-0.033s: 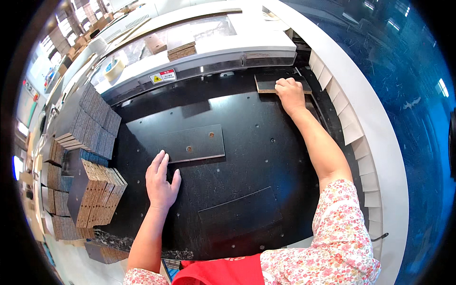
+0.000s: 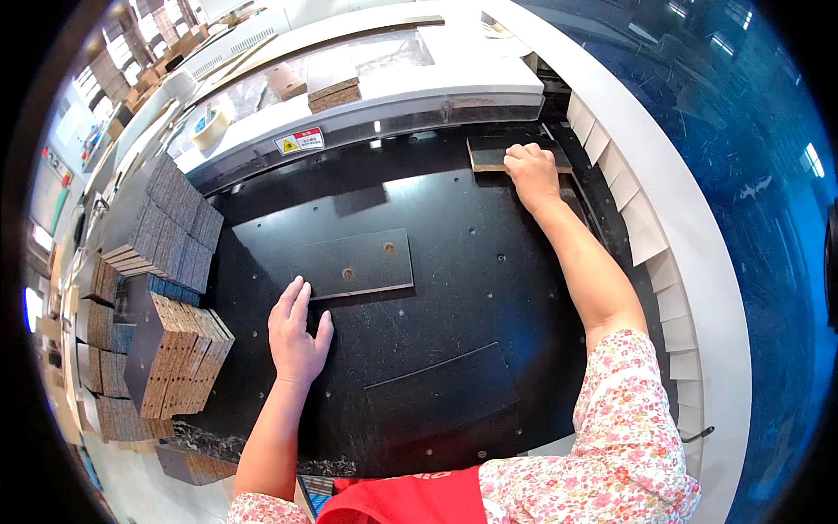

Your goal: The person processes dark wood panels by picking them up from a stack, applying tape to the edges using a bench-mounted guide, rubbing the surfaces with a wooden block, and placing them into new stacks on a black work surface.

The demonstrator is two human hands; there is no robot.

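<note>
Right hand (image 2: 534,179): at the far right, fingers bent and bunched together over the near edge of a dark board; I cannot tell whether the thumb clamps it from below.
Far board (image 2: 485,155): flat, dark on top with a brown near edge, beside the pale flaps (image 2: 642,236) on the right.
Left hand (image 2: 297,345): palm down, thumb well apart from the fingers, fingertips at the near left corner of the drilled board; whether they press on it I cannot tell.
Drilled board (image 2: 367,255): flat near the middle of the black worktop (image 2: 454,306), two brown-rimmed holes in its top.
Left side: board stacks (image 2: 179,358) with speckled brown edges.
Far side: white machine housing (image 2: 489,80) bearing a warning label (image 2: 299,141).
Clothing: floral sleeve (image 2: 628,410), red apron (image 2: 401,499).
</note>
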